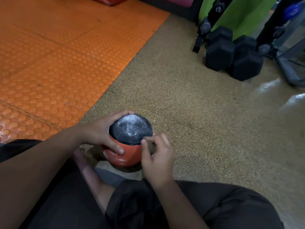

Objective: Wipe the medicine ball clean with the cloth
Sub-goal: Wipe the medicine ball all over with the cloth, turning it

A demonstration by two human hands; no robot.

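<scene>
Head view, seated person on a gym floor. Round medicine ball (128, 146) with an orange-red lower body and a black, textured top panel dusted with whitish marks; it rests on the speckled tan rubber floor (189, 113) directly in front of the person's crossed legs, low and centre in the view. Left hand (100, 133) clamped on the ball's left side, fingers curled over the far edge of the black panel and thumb pressed against the orange-red wall. Right hand (156, 156) at the ball's right side, fingertips drawn together and touching the near-right rim of the black panel; whether anything is pinched between them cannot be told. Grey flat cloth or pad (109, 176) lying on the floor just beneath and in front of the ball, partly hidden by a bare foot (89, 171) and dark trousers (165, 209).

Outward, left: orange rubber matting with raised round studs (57, 63), laid in tiles, its edge running diagonally against the tan floor. Upper right: two black hexagonal dumbbells (231, 53) lying side by side on the tan floor, well apart from the ball, beside the black legs of a rack (208, 25) and a lime-green panel (242, 12). Far right: pale glare patches on the floor (267, 86) near a grey metal frame (290, 70).
</scene>
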